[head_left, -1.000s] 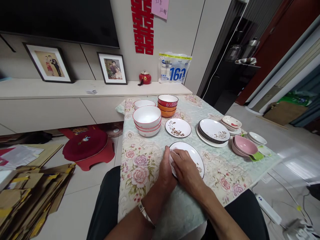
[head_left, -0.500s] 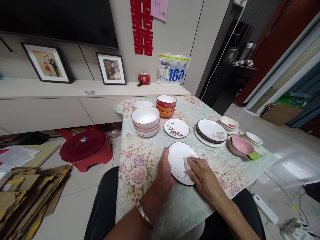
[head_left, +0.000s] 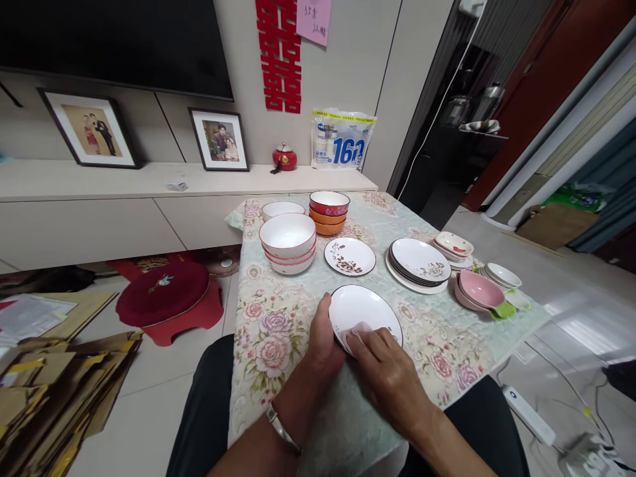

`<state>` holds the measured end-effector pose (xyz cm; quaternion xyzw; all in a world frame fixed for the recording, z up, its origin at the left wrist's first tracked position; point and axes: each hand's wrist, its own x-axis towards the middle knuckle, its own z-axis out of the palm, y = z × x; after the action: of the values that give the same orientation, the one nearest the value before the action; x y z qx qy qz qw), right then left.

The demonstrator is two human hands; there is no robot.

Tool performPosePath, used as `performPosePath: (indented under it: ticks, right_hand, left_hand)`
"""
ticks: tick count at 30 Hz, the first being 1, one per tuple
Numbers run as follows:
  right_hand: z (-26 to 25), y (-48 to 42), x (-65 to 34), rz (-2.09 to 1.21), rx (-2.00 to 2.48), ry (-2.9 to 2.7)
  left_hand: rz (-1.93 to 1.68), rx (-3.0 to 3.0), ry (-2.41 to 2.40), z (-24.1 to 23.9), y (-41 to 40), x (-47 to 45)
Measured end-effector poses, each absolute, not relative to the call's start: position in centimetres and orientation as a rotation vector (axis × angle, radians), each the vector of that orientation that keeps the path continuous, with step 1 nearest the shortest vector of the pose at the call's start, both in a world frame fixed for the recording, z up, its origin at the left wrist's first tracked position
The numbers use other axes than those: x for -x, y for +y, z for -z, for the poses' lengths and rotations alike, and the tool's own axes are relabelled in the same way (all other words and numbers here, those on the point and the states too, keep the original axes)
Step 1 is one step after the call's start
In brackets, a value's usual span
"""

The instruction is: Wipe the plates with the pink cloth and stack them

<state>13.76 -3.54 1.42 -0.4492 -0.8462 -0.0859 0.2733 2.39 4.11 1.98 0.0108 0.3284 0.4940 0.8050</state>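
A white plate with a dark rim (head_left: 365, 306) is held over the near part of the table, its far side raised a little. My left hand (head_left: 324, 338) grips the plate's left edge, thumb on top and fingers hidden beneath. Pressed on the plate's near left part is a white tissue (head_left: 358, 328), pinched under the fingers of my right hand (head_left: 385, 368). The right hand covers much of the plate's lower pattern. Just beyond lies another plate with brown flowers (head_left: 350, 256), flat on the cloth.
A flowered tablecloth (head_left: 278, 311) covers the table. Stacked white bowls (head_left: 288, 238) and orange bowls (head_left: 328, 222) stand at the back left. To the right are stacked plates (head_left: 420, 258), pink bowls (head_left: 479, 290) and small white dishes (head_left: 501, 275). A red stool (head_left: 166, 291) is left.
My right hand has slid the tissue left across the plate, from its right side to its near left. The left hand keeps its grip, and the plate has tilted slightly.
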Motion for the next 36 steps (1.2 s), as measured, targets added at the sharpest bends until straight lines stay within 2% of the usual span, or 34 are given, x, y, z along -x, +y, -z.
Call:
performPosePath:
  ticks: [8,15,21,27,31,36]
  right_hand:
    - [-4.8,-3.0,-15.2,0.033,1.227,-2.014]
    - [-7.3,-2.9,-18.3,-0.572,1.435,-1.297]
    - [-6.5,-1.2,-21.9,-1.023,1.316,-0.637]
    - [-4.0,-0.2,-22.6,-1.251,1.207,-0.596]
    - [-2.2,0.8,-22.3,-1.178,1.325,-0.669]
    - [-0.6,2.1,-22.6,-0.446,1.718,-1.190]
  left_hand:
    - [-1.131,-0.068,0.672,-1.1,4.3,-2.4]
    - [-1.090,-0.186,0.694,-0.7,4.0,-2.7]
    - [-1.107,-0.387,0.691,-0.5,3.6,-2.5]
    - [-1.009,-0.418,0.559,-0.7,2.9,-2.6]
    - [-1.006,-0.386,0.539,-0.7,2.6,-2.3]
    - [-1.034,-0.374,0.609,-0.4,2.5,-2.6]
